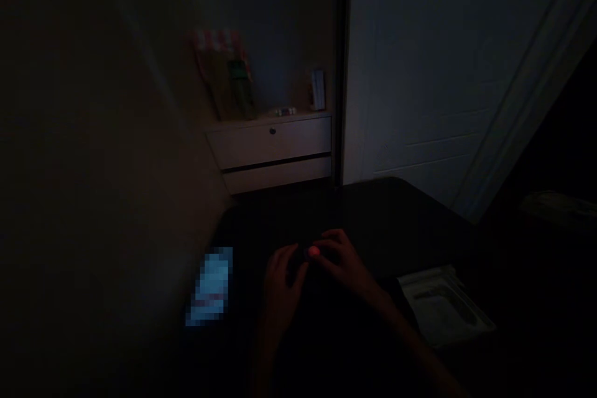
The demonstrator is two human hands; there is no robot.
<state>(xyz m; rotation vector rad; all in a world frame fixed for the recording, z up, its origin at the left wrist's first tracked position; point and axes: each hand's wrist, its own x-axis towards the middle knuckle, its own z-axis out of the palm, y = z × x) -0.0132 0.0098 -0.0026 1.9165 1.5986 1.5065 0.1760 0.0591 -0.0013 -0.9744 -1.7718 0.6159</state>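
The room is very dark. My left hand (282, 277) and my right hand (342, 261) meet over a dark table (387, 211), fingers curled toward each other. Between their fingertips sits a small object with a red glow (313, 252); its shape is lost in the dark. Both hands seem closed around it, the right hand's fingers arched over the top, the left hand's fingers pressed in from the side.
A lit phone screen (212, 289) lies on the table left of my hands. A pale plastic pouch (443, 305) lies to the right. Behind stand a low drawer unit (275, 149) with a bag (228, 74) on top, and a white door (420, 74).
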